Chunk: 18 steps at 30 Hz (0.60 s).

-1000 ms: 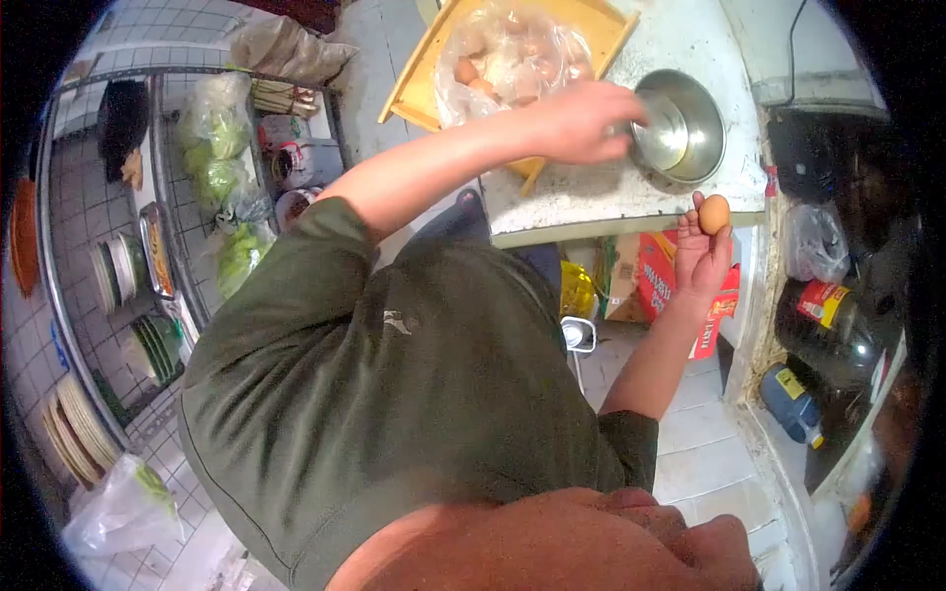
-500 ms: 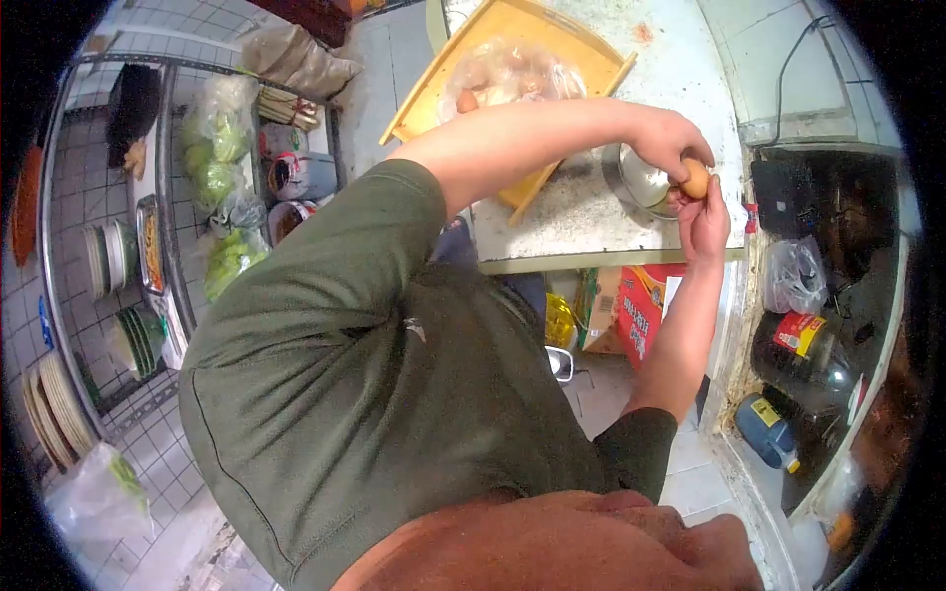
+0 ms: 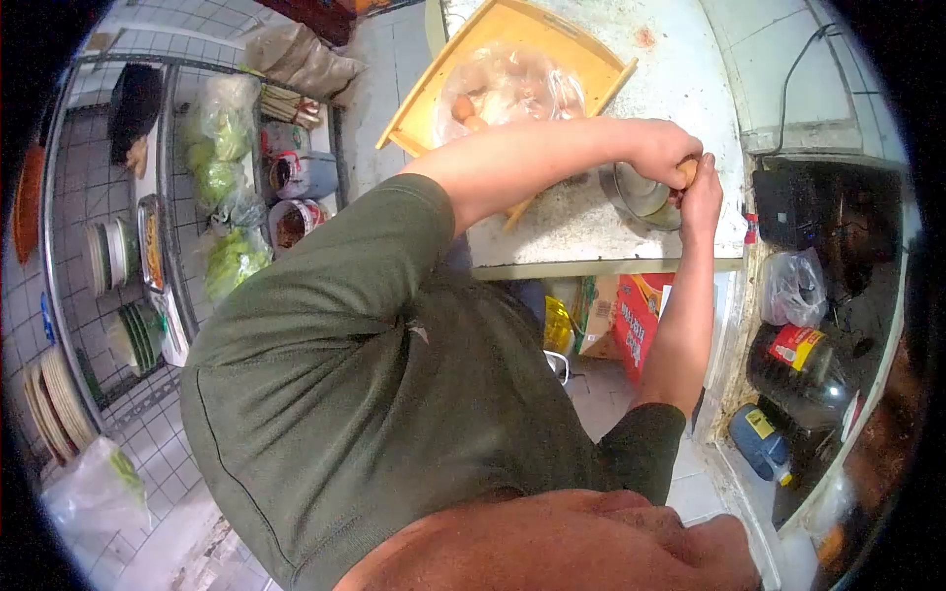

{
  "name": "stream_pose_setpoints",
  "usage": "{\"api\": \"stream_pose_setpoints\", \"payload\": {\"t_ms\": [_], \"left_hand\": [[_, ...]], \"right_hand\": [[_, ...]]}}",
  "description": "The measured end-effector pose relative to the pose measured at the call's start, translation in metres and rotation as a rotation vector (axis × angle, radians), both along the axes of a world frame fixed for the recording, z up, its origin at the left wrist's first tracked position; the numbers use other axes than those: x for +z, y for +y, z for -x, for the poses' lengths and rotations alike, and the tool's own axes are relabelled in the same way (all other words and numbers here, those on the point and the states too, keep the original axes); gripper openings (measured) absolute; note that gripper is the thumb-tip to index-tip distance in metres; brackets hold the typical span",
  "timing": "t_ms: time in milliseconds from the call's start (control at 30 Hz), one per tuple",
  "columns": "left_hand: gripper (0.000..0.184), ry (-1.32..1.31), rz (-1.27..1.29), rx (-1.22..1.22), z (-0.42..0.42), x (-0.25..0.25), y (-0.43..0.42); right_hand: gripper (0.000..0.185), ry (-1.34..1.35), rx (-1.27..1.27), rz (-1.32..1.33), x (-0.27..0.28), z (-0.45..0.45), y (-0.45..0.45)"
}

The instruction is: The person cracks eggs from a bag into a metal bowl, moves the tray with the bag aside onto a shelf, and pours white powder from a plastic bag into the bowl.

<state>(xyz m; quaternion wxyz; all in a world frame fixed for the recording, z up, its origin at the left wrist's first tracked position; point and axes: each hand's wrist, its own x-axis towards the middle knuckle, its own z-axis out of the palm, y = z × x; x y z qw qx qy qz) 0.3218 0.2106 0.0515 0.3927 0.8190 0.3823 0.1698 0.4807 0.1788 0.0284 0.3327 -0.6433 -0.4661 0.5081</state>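
My left hand [image 3: 662, 150] and my right hand [image 3: 701, 202] meet at the far right of the worktop. Between their closed fingers is a brown egg [image 3: 688, 173], mostly covered; I cannot tell whether its shell is cracked. Just beneath and to the left stands a round metal bowl [image 3: 631, 197], partly behind my hands. What is in the bowl I cannot make out. Beyond my left forearm, a clear plastic bag [image 3: 532, 74] with several brown eggs [image 3: 463, 107] lies in a yellow wooden tray [image 3: 419, 103].
The stained white worktop [image 3: 542, 246] ends in a front edge near my body. Below it are a red box [image 3: 641, 320] and a bottle of yellow oil [image 3: 559, 325]. Shelves at left hold plates [image 3: 59, 409] and bagged greens [image 3: 236, 261]. A large dark bottle [image 3: 803, 360] stands at right.
Both hands have closed further around the egg, so less of it shows. The left forearm has shifted slightly down, and more of the bowl and bagged eggs is visible.
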Motion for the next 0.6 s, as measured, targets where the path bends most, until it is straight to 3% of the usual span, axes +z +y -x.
{"api": "stream_pose_setpoints", "payload": {"t_ms": [133, 600], "left_hand": [[0.039, 0.005, -0.094, 0.020, -0.004, -0.003, 0.001], [0.028, 0.048, -0.143, 0.058, -0.016, -0.014, 0.006]], "right_hand": [[0.057, -0.204, 0.011, -0.005, 0.004, -0.001, 0.008], [0.054, -0.357, 0.115, -0.281, -0.022, -0.019, 0.021]]}}
